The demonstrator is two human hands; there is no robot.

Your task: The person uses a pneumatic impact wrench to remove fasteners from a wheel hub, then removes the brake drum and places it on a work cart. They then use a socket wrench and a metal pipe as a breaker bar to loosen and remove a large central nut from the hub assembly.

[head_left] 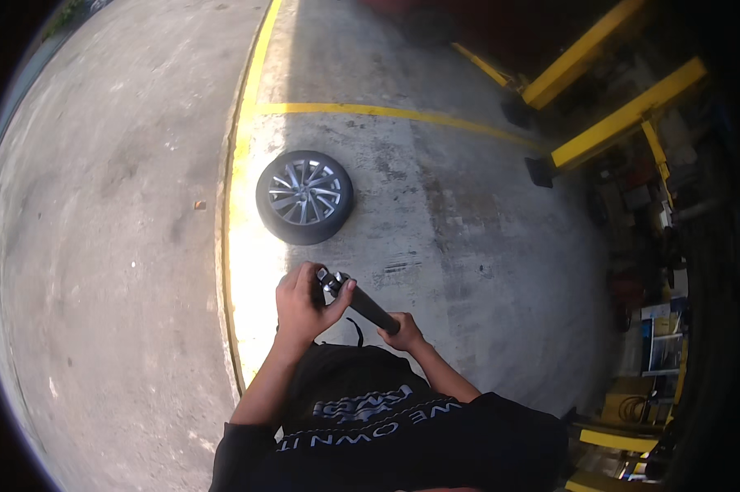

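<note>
In front of my black shirt, both hands are on a long tool with a thick dark body and a shiny metal head; its exact kind is not plain. My left hand is closed round the metal head end, the thumb lying along its near side. Farther down, my right hand wraps the lower end of the dark body. The tool slants from upper left to lower right. Beyond my hands, a car wheel with a black tyre and silver multi-spoke rim lies flat on the concrete, touched by neither hand.
A yellow painted line runs along the floor's left side, and another yellow line crosses beyond the wheel. Yellow lift arms reach in from the right. Shelves and clutter line the right edge, partly in shadow.
</note>
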